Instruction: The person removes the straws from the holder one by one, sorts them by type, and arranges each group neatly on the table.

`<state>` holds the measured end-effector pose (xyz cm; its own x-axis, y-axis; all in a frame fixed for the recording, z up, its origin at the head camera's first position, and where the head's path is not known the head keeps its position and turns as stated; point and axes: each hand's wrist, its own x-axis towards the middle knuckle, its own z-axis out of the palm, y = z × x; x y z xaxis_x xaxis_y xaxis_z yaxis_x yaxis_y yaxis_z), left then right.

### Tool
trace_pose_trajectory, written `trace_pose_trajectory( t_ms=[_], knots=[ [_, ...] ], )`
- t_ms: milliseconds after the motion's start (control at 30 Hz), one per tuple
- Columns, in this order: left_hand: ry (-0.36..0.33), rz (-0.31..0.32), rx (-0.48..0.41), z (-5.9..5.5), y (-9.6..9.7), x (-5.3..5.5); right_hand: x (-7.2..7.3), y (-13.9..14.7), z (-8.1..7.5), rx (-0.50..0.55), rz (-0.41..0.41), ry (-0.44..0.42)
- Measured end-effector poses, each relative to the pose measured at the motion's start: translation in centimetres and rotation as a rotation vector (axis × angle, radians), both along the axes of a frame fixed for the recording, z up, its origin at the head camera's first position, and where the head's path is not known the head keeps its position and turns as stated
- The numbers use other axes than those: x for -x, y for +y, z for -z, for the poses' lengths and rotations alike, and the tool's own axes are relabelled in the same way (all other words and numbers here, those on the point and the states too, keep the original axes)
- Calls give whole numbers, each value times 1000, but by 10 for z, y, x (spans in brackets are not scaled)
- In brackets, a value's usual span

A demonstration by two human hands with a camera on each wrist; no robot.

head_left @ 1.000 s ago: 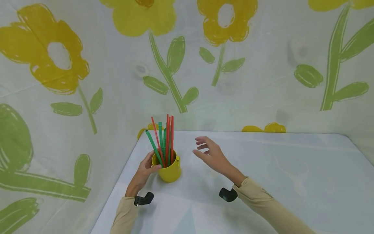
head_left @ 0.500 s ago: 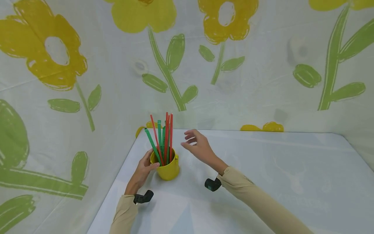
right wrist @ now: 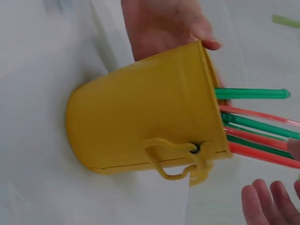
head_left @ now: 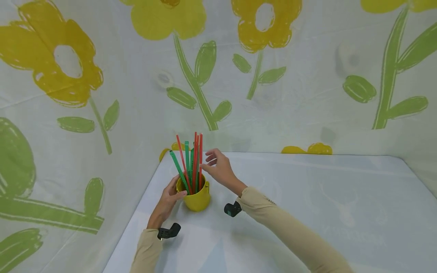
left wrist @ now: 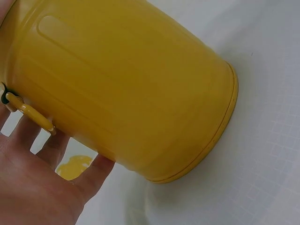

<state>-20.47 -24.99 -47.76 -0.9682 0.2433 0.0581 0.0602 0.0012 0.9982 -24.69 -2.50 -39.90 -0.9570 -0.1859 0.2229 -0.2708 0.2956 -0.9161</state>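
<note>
A small yellow metal bucket (head_left: 198, 201) stands upright on the table, holding several red straws (head_left: 201, 148) and green straws (head_left: 176, 162). My left hand (head_left: 167, 199) grips it from the left, thumb at the rim and fingers around the far side; in the left wrist view the fingers touch the bucket wall below a small looped handle (left wrist: 35, 116). Beside the straws, on their right, is my right hand (head_left: 221, 168), fingers loosely bent and spread from the thumb. Its thumb lies close to a red straw; whether they touch I cannot tell.
The white table (head_left: 307, 204) stretches far to the right of the bucket. A white cloth (head_left: 300, 110) printed with yellow flowers and green leaves hangs behind the table and along its left side. Each wrist carries a black camera (head_left: 233, 209).
My right hand has moved left, from well apart to right beside the straws. My left hand and the bucket have stayed in place.
</note>
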Motion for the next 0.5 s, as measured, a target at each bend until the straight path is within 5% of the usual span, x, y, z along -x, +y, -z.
trace_pose_trajectory(
  t_ms=[500],
  knots=[
    [-7,-17,20,-3,2,-3,7,-17,14,16,77,71]
  ],
)
